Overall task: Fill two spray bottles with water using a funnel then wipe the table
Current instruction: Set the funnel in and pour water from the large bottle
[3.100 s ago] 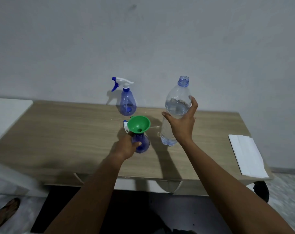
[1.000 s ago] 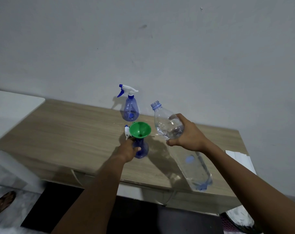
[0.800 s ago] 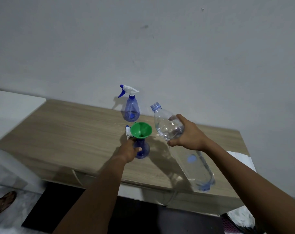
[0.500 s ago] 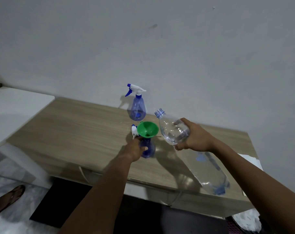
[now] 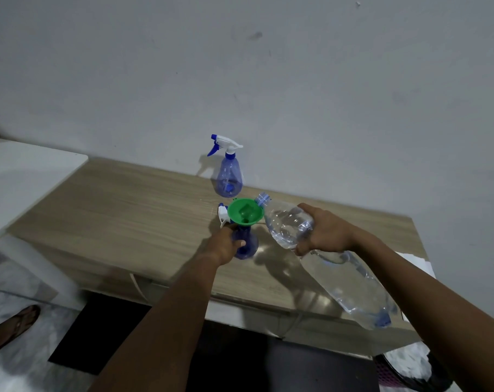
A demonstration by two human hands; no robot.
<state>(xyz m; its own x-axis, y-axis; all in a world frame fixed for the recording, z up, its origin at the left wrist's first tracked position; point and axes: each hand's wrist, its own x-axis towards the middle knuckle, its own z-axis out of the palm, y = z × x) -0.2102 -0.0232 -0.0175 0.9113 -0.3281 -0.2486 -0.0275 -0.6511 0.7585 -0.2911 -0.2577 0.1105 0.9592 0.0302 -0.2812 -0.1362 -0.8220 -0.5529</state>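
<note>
On the table | your left hand grips funnel-topped spray bottle | your right hand grasps tilted water bottle, mouth at funnel rim

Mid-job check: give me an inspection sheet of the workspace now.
Surface: wooden table against wall.
Job's things: green funnel sits in open spray bottle; detached spray head beside funnel; water bottle tilted, mouth at funnel rim; second spray bottle capped, by wall; white paper at right edge.
Clutter: nothing seen.
Hands: left hand grips open spray bottle; right hand grips water bottle.
Cables: nothing seen.
Surroundings: white table left; sandalled foot lower left.
</note>
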